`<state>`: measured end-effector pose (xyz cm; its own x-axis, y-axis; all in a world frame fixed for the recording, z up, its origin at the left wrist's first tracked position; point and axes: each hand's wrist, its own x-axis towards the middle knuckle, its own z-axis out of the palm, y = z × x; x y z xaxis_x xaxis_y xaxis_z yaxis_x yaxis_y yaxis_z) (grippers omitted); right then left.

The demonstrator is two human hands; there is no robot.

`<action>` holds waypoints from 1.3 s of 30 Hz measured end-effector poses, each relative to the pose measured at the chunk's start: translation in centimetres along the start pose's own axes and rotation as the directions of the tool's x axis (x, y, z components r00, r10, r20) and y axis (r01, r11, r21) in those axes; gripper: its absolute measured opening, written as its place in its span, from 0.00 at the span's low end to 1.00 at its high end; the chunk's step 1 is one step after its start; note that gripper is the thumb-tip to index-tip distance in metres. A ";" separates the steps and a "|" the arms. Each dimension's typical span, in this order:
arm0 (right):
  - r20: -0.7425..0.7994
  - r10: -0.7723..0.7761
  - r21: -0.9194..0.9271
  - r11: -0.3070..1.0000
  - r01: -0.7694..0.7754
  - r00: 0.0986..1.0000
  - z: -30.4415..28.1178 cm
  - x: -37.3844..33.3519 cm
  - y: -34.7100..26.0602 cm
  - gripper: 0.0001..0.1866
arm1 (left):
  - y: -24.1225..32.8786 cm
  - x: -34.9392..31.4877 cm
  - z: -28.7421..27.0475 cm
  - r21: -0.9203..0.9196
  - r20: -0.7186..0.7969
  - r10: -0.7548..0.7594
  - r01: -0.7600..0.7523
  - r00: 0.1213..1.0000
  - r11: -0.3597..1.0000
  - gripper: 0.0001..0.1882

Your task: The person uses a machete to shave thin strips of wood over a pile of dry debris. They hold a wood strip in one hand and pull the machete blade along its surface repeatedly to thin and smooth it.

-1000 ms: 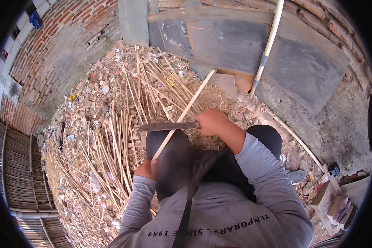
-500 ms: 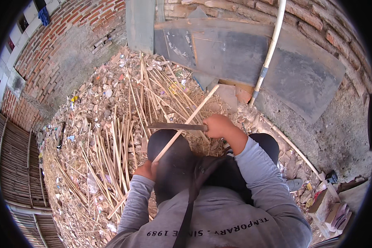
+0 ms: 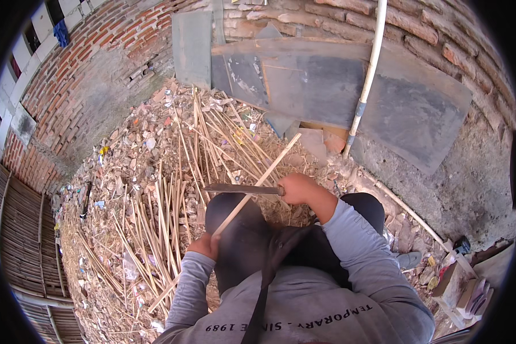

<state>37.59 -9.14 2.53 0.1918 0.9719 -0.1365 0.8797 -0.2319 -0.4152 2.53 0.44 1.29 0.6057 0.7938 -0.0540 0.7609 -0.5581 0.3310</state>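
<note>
A long, pale bamboo strip point(image 3: 278, 157) slants over my bent knee. My left hand point(image 3: 205, 246) is closed around its lower part, beside the knee. In my right hand point(image 3: 300, 189) is the handle of a machete point(image 3: 235, 188), with its dark blade pointing left. The blade lies across the strip just above the knee; whether it bites into the wood cannot be seen. A thinner-looking length point(image 3: 165, 292) of the strip shows past my left forearm, which hides part of it.
Many similar strips point(image 3: 167, 209) lie on the rubble-strewn ground to the left, and more point(image 3: 235, 135) lie ahead. Grey panels point(image 3: 321, 80) lean on the brick wall beside a white pipe point(image 3: 370, 74). A bamboo slat screen point(image 3: 23, 229) stands at far left.
The whole scene sits slightly lower in the picture as the view has tilted. Both hands, the machete and the strip keep almost the same places relative to each other.
</note>
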 end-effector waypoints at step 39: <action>-0.121 0.165 0.123 0.981 -0.150 0.979 0.2 0.9 2.6 0.16 | 0.9 -0.3 -0.2 -0.057 -0.124 0.027 -0.035 0.992 0.998 0.20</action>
<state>39.92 -8.91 1.19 0.3858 0.9179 -0.0929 0.7805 -0.3784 -0.4976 2.97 -0.21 1.79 0.5928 0.8021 0.0725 0.7249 -0.5706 0.3859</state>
